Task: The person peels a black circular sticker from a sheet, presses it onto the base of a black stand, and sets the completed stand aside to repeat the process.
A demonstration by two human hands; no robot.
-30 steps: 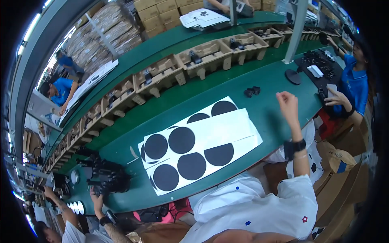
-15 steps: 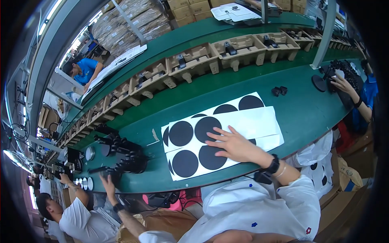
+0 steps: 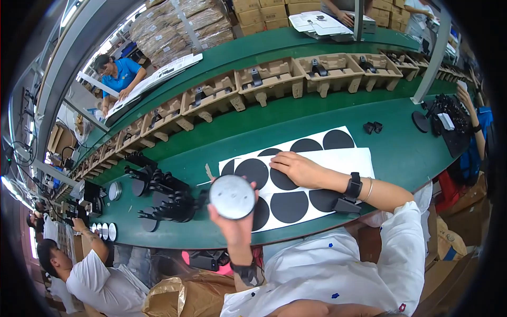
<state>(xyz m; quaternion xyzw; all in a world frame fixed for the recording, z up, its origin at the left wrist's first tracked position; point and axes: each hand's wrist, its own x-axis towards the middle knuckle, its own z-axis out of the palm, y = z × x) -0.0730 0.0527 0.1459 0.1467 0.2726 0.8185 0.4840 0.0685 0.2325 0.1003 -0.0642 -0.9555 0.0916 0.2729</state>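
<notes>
Two bare hands: left hand (image 3: pixel 236 224) at 7 o'clock and right hand (image 3: pixel 298 169) at 3 o'clock from the centre of view.
Left grip: fingers curled around a round silver disc (image 3: pixel 232 196), pale flat face up, raised beside the sheets' left end.
Right fingers: held close together on a black circle (image 3: pixel 285 178); I cannot tell whether they pinch its edge.
White sheets (image 3: pixel 343 161): overlapping, dotted with black circles, lying on the green bench (image 3: pixel 317 116), partly beneath the right hand.
Black stands (image 3: pixel 177 206): clustered at 9 o'clock from the held disc.
Small black pieces (image 3: pixel 372 127): at 2 o'clock from the right hand.
Cardboard trays (image 3: pixel 269 87): one row, passing 12 o'clock, black parts inside.
Standing discs (image 3: pixel 108 231): at 8 o'clock from centre.
</notes>
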